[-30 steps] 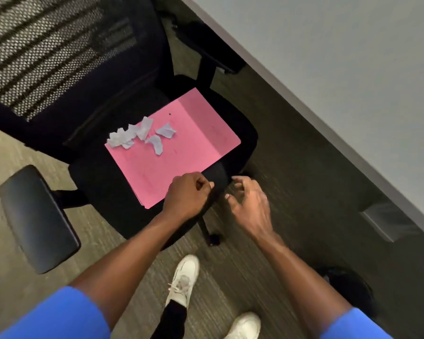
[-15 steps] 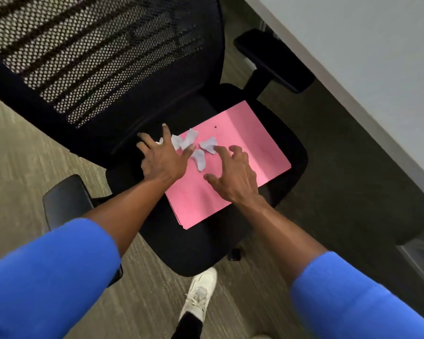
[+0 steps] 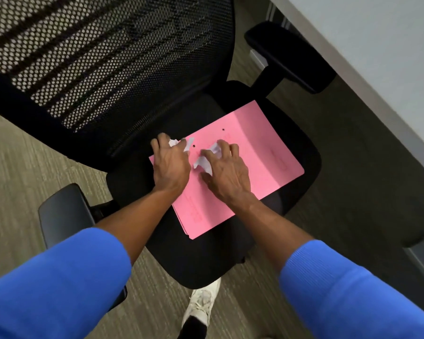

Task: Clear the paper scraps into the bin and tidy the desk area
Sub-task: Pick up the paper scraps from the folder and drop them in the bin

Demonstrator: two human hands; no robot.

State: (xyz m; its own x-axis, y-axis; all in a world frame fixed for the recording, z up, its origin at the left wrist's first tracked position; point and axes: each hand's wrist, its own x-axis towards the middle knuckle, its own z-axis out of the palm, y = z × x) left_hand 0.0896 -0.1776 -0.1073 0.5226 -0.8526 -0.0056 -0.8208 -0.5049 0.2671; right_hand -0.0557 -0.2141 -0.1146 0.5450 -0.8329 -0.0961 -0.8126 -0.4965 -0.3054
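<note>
Where the pink folder (image 3: pixel 252 152) lies flat on the black chair seat (image 3: pixel 206 260), white paper scraps (image 3: pixel 203 160) rest on it; left hand (image 3: pixel 170 165) and right hand (image 3: pixel 227 173) curl over them, fingers closing around scraps.

Even, diffuse overhead light; no hard glare. The pale worktop (image 3: pixel 389 45) at upper right is the brightest area, nearly featureless. A deep shadow lies beneath it, darkening the carpet (image 3: pixel 353 167). The black seat (image 3: pixel 206 260) loses most surface detail. Wide-angle distortion bends the mesh backrest (image 3: pixel 96 57) and enlarges the blue sleeves (image 3: pixel 54 285) at the lower edge, which appear soft. Slight motion blur softens the hands (image 3: pixel 171 165) and the white scraps (image 3: pixel 203 162).
</note>
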